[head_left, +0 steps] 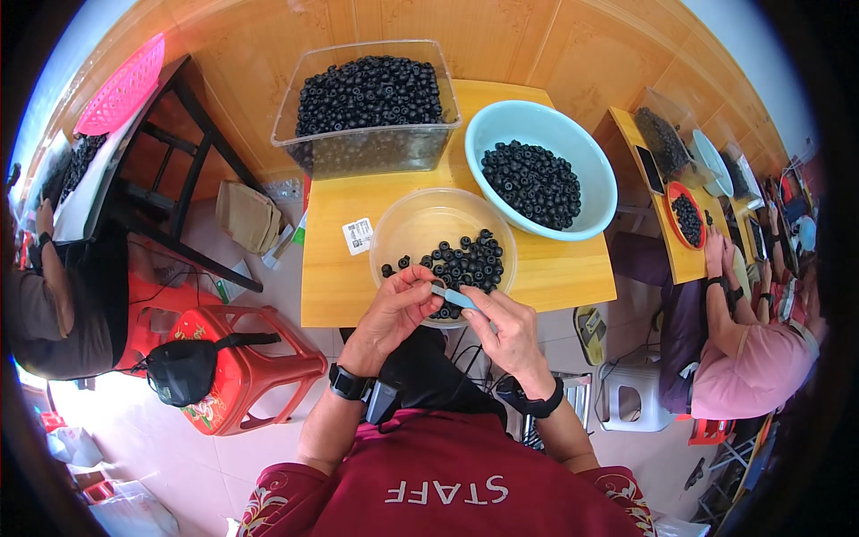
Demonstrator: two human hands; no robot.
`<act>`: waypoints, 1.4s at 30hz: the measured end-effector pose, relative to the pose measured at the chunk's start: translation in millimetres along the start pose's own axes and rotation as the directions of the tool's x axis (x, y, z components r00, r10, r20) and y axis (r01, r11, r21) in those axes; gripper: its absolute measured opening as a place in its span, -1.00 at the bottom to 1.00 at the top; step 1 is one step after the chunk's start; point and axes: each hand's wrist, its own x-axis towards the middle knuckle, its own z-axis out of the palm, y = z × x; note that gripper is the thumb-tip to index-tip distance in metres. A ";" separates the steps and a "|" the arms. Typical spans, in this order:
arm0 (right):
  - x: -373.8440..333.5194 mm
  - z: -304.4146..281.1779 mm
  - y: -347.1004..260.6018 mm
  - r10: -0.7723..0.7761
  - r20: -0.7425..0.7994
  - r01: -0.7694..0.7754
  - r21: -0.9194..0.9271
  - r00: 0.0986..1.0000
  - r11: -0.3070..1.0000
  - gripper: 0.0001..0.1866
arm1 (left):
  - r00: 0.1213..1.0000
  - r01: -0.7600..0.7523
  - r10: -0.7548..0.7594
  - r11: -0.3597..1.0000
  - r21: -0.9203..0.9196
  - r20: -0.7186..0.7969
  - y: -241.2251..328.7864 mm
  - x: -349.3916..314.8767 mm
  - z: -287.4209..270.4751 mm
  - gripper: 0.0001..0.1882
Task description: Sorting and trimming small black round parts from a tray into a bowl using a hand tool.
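My right hand [508, 329] is closed round a small tool with a light blue handle [459, 298]. The tool's short, thin tip reaches the fingertips of my left hand [394, 309]. That hand is pinched shut, and the fingers hide what is between them. Both hands are over the near rim of a round clear plastic tub [391, 224]. Several small round black parts with holes [470, 264] lie loose in the tub, just beyond my fingers.
A deep clear bin [376, 148] heaped with black parts stands behind, with a pale blue basin [586, 201] of them to its right, on a wooden table [335, 291]. A red stool [268, 358] is at left. Other people sit at tables on both sides.
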 end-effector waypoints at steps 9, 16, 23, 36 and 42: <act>10.7 -0.4 5.2 -0.022 0.037 0.022 0.003 0.999 1.000 -0.72 | 1.000 0.002 -0.003 1.000 -0.008 -0.006 6.0 2.6 -2.1 -0.91; 5.7 1.9 42.4 0.119 -0.067 -0.127 -0.138 0.991 0.982 -0.81 | 0.993 0.022 -0.024 1.000 0.022 0.116 13.5 -8.0 7.9 -0.83; 3.6 -3.4 40.6 0.133 -0.087 -0.142 -0.107 0.987 0.984 -0.80 | 0.998 0.023 -0.018 0.996 -0.083 0.062 9.1 -4.9 9.7 -0.79; -8.1 -1.9 40.4 0.198 -0.074 -0.208 -0.187 0.978 0.960 -0.75 | 0.986 0.017 -0.013 1.000 0.021 -0.166 4.5 17.1 6.5 -0.85; -16.6 -4.6 51.8 0.289 -0.155 -0.302 -0.061 0.945 0.952 -0.72 | 0.985 0.062 -0.062 0.998 -0.006 -0.158 3.4 28.9 3.5 -0.88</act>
